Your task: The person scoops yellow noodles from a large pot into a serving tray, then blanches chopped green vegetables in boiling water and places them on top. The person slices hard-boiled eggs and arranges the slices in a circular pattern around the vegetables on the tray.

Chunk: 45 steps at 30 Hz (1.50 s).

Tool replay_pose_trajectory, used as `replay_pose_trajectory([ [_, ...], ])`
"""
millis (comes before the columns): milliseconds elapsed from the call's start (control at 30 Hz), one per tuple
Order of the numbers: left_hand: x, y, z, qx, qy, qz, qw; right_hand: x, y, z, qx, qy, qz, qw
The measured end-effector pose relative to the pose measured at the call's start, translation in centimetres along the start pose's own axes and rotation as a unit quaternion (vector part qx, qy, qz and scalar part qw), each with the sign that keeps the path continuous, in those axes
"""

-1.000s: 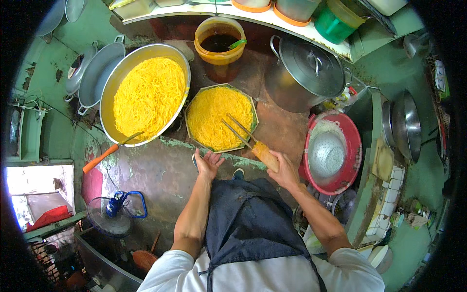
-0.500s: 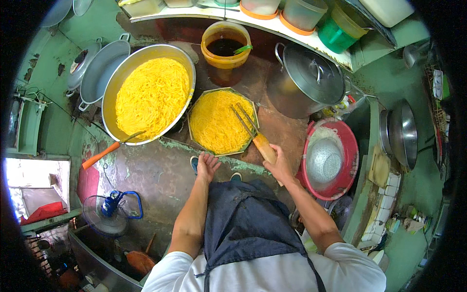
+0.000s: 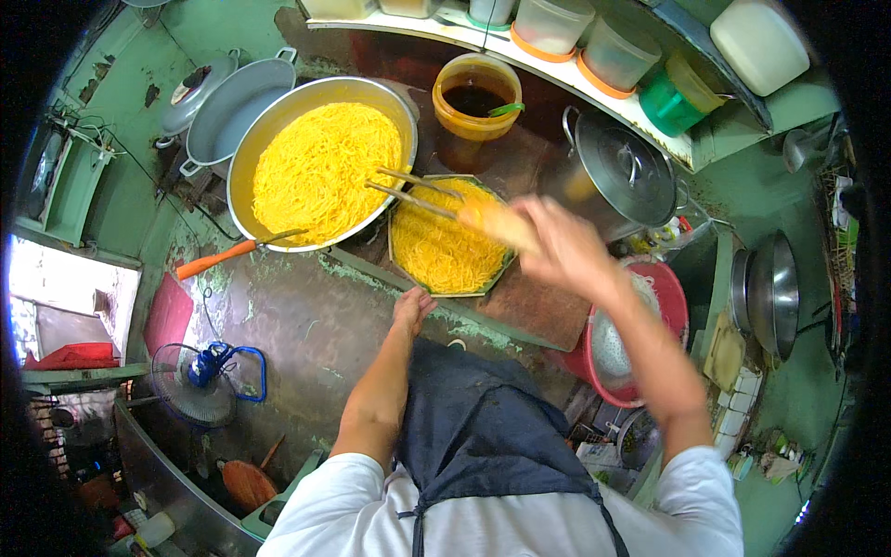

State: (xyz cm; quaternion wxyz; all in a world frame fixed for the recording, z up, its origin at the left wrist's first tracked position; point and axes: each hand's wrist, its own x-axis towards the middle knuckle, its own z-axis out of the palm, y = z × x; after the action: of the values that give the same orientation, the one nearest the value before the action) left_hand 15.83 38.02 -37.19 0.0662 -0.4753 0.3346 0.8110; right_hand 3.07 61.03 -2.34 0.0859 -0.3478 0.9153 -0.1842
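My right hand (image 3: 566,243), blurred by motion, is closed round the wooden handle of a two-pronged serving fork (image 3: 501,226). Its prongs reach left over a shallow many-sided tray (image 3: 492,286) to the rim of a big metal pan. Yellow noodles (image 3: 447,249) fill the tray, and a larger heap of yellow noodles (image 3: 325,167) lies in the pan (image 3: 239,190). My left hand (image 3: 414,308) is at the tray's near edge, fingers loosely bent and apart, holding nothing visible. An orange-handled utensil (image 3: 218,259) rests over the pan's near rim.
Behind the tray stands an orange tub of dark liquid (image 3: 473,121). A lidded pot (image 3: 624,167) is at the right, with a red basin (image 3: 670,302) nearer me. Empty oval pot (image 3: 206,130) sits left of the pan; a fan (image 3: 195,385) stands lower left.
My right hand has swung up and left with the fork, its prongs moving from the tray's noodles to the pan's rim. The left hand stays near the tray's front edge; my view has shifted.
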Motion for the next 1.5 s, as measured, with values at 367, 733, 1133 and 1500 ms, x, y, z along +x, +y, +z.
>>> replay_pose_trajectory([
  [367, 0.0, -0.2, 0.2, 0.043, -0.004, 0.020, 0.999, 21.0, -9.9, -0.3, -0.296, -0.109, -0.136, 0.939],
  [733, -2.2, 2.1, -4.6, 0.056, -0.021, 0.005, 0.998, 9.9, 8.4, 13.2, 0.488, 0.077, 0.241, 0.835],
  [1133, 0.7, 5.3, -4.0, -0.109, -0.021, -0.078, 0.991, 10.4, 19.2, 30.1, 0.321, 0.129, 0.389, 0.854],
  [1500, 1.8, 5.4, -2.8, -0.104, -0.035, -0.099, 0.989, 12.8, 16.7, 27.0, 0.293, -0.050, 0.418, 0.859],
])
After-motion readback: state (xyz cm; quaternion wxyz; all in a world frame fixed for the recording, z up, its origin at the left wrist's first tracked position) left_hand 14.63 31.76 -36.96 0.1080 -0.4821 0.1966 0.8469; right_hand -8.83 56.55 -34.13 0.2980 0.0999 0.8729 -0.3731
